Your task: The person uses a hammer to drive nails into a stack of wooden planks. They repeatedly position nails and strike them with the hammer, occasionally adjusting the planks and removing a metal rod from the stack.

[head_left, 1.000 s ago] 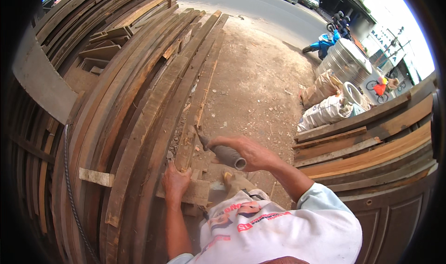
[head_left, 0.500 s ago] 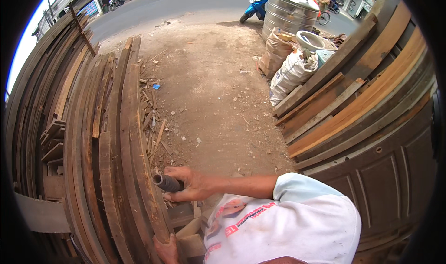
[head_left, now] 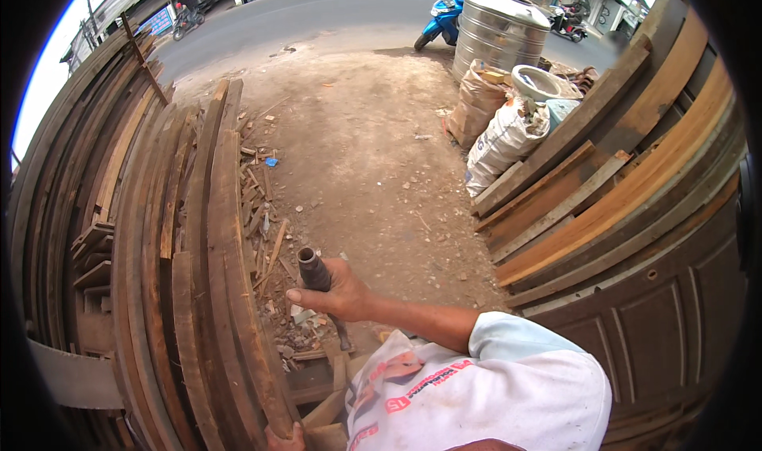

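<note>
My right hand (head_left: 343, 292) is closed round the dark, ribbed grip of a tool with a tubular handle (head_left: 314, 270). The grip's hollow end points up and away from me. Below my fist a dark, curved end of the tool (head_left: 343, 336) shows in part; its head is not clear. At the lower edge my left hand (head_left: 287, 438) grasps the near end of a long brown wooden plank (head_left: 238, 292), its fingers partly cut off by the frame. The plank lies on edge, outermost in the left stack, and the tool is apart from it.
More planks (head_left: 135, 253) are stacked on the left, with wood scraps (head_left: 258, 213) beside them. At right lean boards (head_left: 587, 205) and a panelled door (head_left: 651, 316). Filled sacks (head_left: 508, 142), a metal tank (head_left: 502, 34) and a blue motorbike (head_left: 439, 19) stand near the road (head_left: 317, 23).
My right hand has lifted the tool off the plank's side and moved right and away from me. My left hand stays at the plank's end. The view has shifted slightly.
</note>
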A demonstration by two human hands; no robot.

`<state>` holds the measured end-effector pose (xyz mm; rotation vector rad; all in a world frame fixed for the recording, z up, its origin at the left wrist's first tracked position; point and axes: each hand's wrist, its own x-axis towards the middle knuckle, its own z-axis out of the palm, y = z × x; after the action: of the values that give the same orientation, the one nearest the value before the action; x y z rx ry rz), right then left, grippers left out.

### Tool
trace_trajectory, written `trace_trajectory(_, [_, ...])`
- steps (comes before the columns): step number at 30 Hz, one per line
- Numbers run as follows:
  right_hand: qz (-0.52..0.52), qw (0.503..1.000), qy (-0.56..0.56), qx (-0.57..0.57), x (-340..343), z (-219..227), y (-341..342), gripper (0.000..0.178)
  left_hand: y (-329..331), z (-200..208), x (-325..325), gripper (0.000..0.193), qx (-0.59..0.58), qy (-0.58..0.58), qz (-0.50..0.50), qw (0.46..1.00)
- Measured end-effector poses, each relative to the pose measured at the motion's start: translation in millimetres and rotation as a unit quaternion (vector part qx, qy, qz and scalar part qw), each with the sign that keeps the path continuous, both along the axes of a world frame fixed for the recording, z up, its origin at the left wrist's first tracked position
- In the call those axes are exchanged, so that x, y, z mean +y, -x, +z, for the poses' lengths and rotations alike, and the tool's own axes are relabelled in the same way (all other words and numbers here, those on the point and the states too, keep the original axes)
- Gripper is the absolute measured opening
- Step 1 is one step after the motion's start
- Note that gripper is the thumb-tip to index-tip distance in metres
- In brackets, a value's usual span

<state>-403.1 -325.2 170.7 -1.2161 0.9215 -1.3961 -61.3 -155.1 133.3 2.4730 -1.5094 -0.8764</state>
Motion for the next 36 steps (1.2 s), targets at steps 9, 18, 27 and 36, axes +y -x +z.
trace_trajectory(9, [0.03,0.996,0.047,0.07,-7,28,-33,0.038,-13,-9,1,0.08,0.014,0.042,-0.023,0.999])
trace_trajectory(18, [0.116,0.98,0.048,-0.152,-26,31,-75,0.044,-20,-42,10,0.077,0.02,0.157,0.0,0.987])
trace_trajectory(27, [0.118,0.943,-0.068,-0.304,-98,35,-131,0.037,52,-36,-50,0.089,-0.004,0.362,-0.007,0.932])
trace_trajectory(36, [0.184,0.946,-0.074,-0.258,-142,11,-131,0.043,80,-49,-124,0.057,0.086,0.37,0.156,0.912])
